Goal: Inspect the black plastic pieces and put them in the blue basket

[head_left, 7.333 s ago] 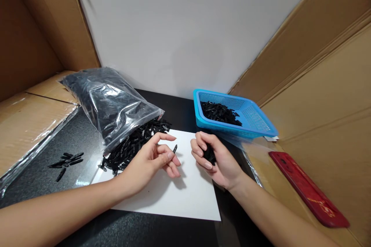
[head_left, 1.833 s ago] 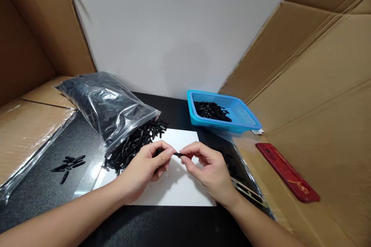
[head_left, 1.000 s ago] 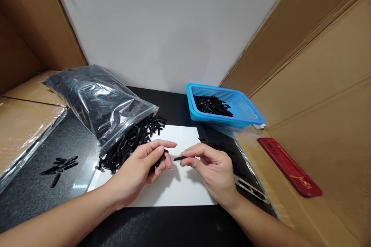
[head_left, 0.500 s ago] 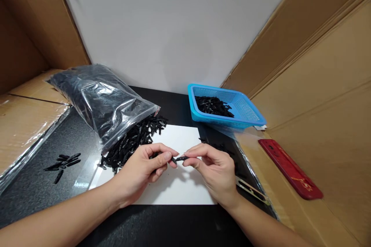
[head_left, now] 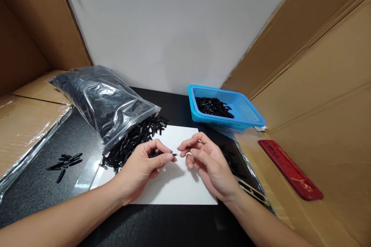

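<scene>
Over a white sheet (head_left: 174,189), my left hand (head_left: 147,162) pinches small black pieces (head_left: 174,154) between thumb and index finger, their tips poking out to the right. My right hand (head_left: 207,160) is just to the right, not touching the left; a dark piece (head_left: 188,149) shows between its thumb and fingers. Behind my left hand a heap of black pieces (head_left: 130,144) spills from the mouth of a clear plastic bag (head_left: 107,100), onto the sheet's left part.
A blue basket (head_left: 246,110) holding black pieces stands at the back right. Several loose pieces (head_left: 66,162) lie at the left, more (head_left: 230,158) beyond my right hand. A metal strip (head_left: 255,193) and a red case (head_left: 290,170) are at the right. Cardboard walls flank the table.
My right hand has drawn away from the piece held at my left fingertips, and its fingers have loosened and spread somewhat. The left hand has barely moved.
</scene>
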The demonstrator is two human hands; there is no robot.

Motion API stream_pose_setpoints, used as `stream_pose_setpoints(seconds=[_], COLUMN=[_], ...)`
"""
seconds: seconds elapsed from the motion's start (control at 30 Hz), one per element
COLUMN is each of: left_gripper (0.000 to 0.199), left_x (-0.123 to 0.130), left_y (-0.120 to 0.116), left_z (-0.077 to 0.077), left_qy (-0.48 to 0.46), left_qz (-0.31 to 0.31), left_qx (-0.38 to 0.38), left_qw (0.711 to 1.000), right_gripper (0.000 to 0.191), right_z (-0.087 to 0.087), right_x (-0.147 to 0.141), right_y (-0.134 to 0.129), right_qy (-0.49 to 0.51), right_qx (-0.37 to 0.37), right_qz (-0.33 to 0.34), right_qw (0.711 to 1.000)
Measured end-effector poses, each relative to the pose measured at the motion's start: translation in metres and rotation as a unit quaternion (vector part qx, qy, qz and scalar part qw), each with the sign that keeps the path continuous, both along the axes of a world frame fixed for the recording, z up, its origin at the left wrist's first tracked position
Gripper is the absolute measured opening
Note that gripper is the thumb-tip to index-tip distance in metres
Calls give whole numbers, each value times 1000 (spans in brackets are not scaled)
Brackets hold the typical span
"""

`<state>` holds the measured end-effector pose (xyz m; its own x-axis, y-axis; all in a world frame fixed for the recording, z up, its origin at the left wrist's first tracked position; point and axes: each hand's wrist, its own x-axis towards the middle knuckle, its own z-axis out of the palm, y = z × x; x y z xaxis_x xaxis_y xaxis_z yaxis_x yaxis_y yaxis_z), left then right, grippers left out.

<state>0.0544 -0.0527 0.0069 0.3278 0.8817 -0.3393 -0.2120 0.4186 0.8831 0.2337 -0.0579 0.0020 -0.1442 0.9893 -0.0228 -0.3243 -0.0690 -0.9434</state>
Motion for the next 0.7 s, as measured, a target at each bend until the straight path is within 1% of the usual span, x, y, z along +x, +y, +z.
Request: stream_pose_setpoints(seconds=[0.03,0.07,0.13,0.2,0.27,0.33,0.47,0.7], left_gripper=[29,28,26,24,22,22,25,29], left_x=[0,0,-1,-2,-4,-4,-3,-2], left_y=[0,0,1,2,2,2,1,1], left_z=[0,-1,-1,-2,-2,-1,-1,-2], left_qy=[10,22,48,75,94,92,57,17], left_qz=[1,2,5,8,12,7,-19,-28], left_qx=[6,16,50,94,129,141,110,66], left_qw=[1000,1000,998,993,987,986,992,997], right_gripper=[14,15,16,16,14,13,11,8], right_z=[1,1,0,0,-1,-1,0,0], right_x=[0,-1,-2,-3,-4,-4,-3,-1], right_y=[0,0,-1,-4,-6,-7,-6,-6], right_qy=[1,-19,-101,-192,-246,-263,-267,-260], right_qx=[-15,-14,20,67,96,114,131,160], right_qz=[13,23,34,35,23,0,-42,-67], right_qw=[1000,999,994,978,964,958,954,950])
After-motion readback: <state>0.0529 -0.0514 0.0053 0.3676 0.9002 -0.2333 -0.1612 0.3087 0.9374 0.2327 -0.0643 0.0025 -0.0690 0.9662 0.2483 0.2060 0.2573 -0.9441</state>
